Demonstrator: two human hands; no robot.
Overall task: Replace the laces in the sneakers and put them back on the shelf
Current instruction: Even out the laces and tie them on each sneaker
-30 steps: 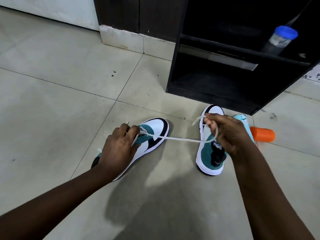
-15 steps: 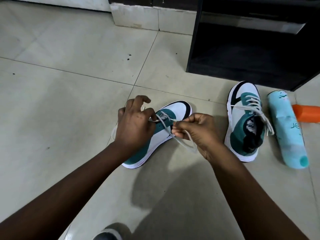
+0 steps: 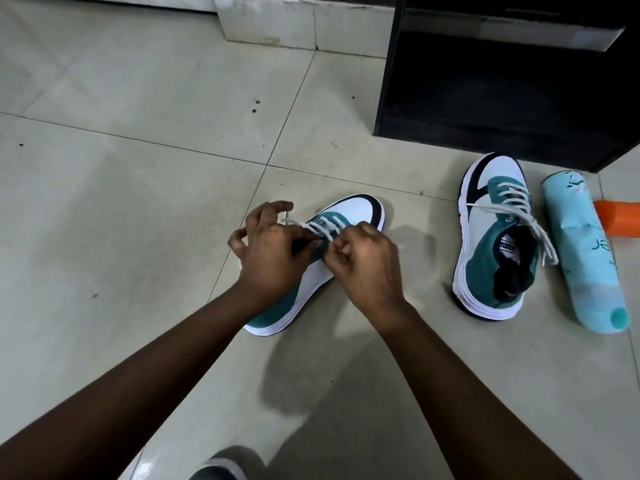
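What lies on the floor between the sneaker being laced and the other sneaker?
Nothing: the head view shows bare floor tile between the sneaker being laced and the other sneaker.

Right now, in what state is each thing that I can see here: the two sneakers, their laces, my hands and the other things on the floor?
Left sneaker: on floor, partly laced.
White lace: pinched by both hands.
Left hand: pinching the lace.
Right hand: pinching the lace.
Right sneaker: on floor, laced, ends loose.
Shelf: lowest compartment looks empty.
Light blue bottle: lying on its side.
Orange object: lying, partly cut off.
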